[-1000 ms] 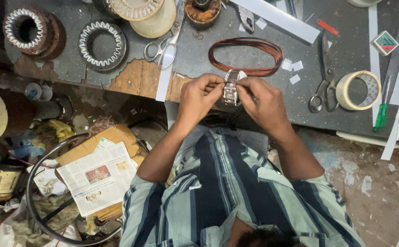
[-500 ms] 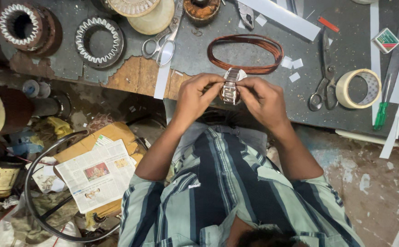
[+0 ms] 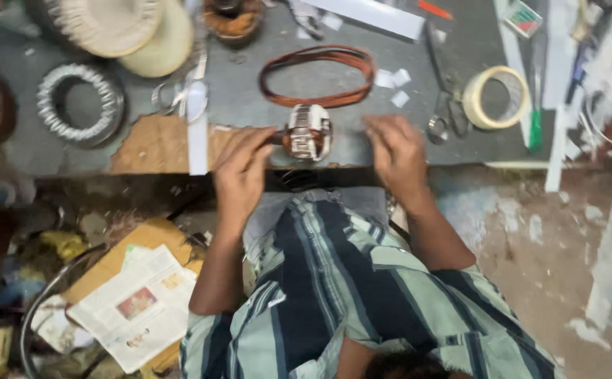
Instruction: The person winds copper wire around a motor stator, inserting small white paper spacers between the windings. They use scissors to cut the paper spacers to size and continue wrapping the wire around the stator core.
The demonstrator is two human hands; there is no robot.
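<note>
A small motor armature (image 3: 307, 132) with a slotted metal core and copper winding lies at the near edge of the grey workbench (image 3: 362, 119). My left hand (image 3: 244, 168) grips the shaft end at its left side. My right hand (image 3: 397, 151) is off the armature, to its right, fingers spread over the bench edge and holding nothing. A loop of copper-coloured wire (image 3: 318, 74) lies just beyond the armature.
A tape roll (image 3: 494, 97), scissors (image 3: 448, 112), a green pen (image 3: 535, 130) and white paper strips (image 3: 197, 133) lie on the bench. Ring-shaped stator cores (image 3: 78, 105) sit at the left. A newspaper (image 3: 134, 305) and clutter cover the floor at the left.
Both hands were closed together around the armature; now my right hand has let go and moved right. The camera view has shifted downward and blurred.
</note>
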